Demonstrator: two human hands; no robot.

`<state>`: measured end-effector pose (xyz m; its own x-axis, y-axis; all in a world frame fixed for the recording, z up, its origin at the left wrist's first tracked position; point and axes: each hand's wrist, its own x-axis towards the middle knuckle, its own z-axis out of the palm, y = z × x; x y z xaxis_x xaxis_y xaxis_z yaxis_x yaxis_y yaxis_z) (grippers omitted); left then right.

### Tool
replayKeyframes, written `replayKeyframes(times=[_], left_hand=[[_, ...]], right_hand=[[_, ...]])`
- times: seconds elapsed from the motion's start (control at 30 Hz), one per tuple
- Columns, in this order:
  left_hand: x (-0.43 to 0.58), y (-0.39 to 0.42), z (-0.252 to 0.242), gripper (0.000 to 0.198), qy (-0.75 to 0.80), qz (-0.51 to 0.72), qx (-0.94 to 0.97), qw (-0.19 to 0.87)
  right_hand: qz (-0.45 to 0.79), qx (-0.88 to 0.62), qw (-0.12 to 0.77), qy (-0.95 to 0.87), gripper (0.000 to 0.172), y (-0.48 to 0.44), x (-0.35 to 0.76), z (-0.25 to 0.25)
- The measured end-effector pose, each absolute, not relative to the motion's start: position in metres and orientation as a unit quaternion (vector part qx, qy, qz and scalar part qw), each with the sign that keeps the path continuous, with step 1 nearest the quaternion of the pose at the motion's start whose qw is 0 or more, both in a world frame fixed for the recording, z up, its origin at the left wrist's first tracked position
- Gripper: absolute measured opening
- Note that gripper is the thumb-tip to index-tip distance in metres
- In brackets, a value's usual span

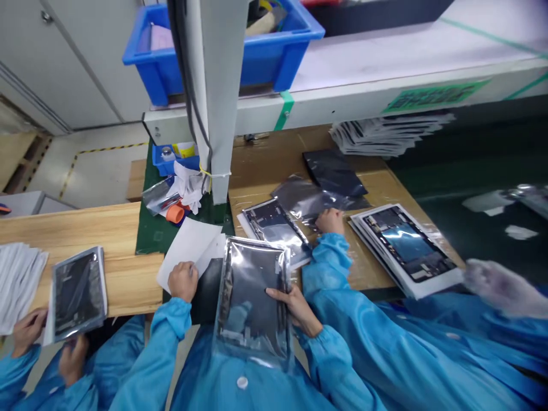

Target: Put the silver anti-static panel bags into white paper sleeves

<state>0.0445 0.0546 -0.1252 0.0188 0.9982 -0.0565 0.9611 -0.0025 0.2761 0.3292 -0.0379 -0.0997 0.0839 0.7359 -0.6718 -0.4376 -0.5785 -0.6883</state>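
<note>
My left hand (183, 281) has its fingers curled on a white paper sheet (190, 240), which slants up from the bench edge. Close to my body, my right hand (297, 308) grips the right side of a dark tablet panel in a clear plastic bag (254, 297), with the thumb on its front. The bagged panel tilts towards me, and the fingers behind it are hidden. Just beyond it, another tablet panel (278, 225) under clear film lies on white sheets, beside a co-worker's hand (330, 221).
To the right, a co-worker's gloved hand (500, 282) is near a stacked tablet panel (409, 242). A left-hand co-worker holds a bagged panel (79, 294). A post (222, 103) and shelf (342, 97) stand ahead, with a blue bin (274, 60). Dark bags (334, 171) lie on cardboard.
</note>
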Motion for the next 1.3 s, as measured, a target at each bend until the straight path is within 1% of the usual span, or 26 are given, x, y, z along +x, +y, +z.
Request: replayKeyframes(times=[0.13,0.2,0.3,0.37,0.47,0.53,0.67,0.73,0.9,1.0,1.23,1.3], left_hand=[[0.056,0.068,-0.114,0.026,0.679,0.093,0.719,0.114],[0.063,0.066,-0.112,0.025,0.665,0.092,0.732,0.117],[0.066,0.056,-0.118,0.026,0.638,0.076,0.755,0.129],[0.060,0.047,-0.126,0.030,0.634,0.060,0.760,0.130],[0.040,0.029,-0.144,0.037,0.679,0.037,0.724,0.117],[0.024,0.017,-0.155,0.033,0.722,0.034,0.683,0.107],[0.003,-0.003,-0.173,0.014,0.756,0.048,0.645,0.101],[0.000,-0.006,-0.180,0.015,0.759,0.061,0.640,0.101],[0.002,-0.003,-0.190,0.023,0.738,0.110,0.658,0.105],[0.000,-0.007,-0.191,0.023,0.714,0.139,0.677,0.111],[0.004,-0.020,-0.182,0.019,0.688,0.206,0.690,0.093],[0.014,-0.024,-0.176,0.018,0.668,0.224,0.704,0.089]], right_hand=[[0.632,-0.635,0.401,-0.190,0.024,-0.033,0.317,-0.101],[0.634,-0.636,0.396,-0.192,0.020,-0.028,0.310,-0.102],[0.644,-0.627,0.412,-0.150,0.022,-0.016,0.297,-0.108],[0.639,-0.630,0.425,-0.115,0.025,-0.007,0.290,-0.116],[0.634,-0.631,0.438,-0.088,0.027,0.005,0.283,-0.129],[0.637,-0.629,0.438,-0.084,0.026,0.009,0.282,-0.135],[0.656,-0.626,0.414,-0.081,0.027,0.014,0.279,-0.141],[0.665,-0.627,0.397,-0.084,0.027,0.017,0.275,-0.143],[0.673,-0.626,0.380,-0.105,0.026,0.028,0.265,-0.150],[0.659,-0.627,0.399,-0.117,0.027,0.033,0.262,-0.152],[0.558,-0.654,0.499,-0.106,0.033,0.038,0.249,-0.159],[0.531,-0.660,0.521,-0.099,0.033,0.039,0.239,-0.160]])
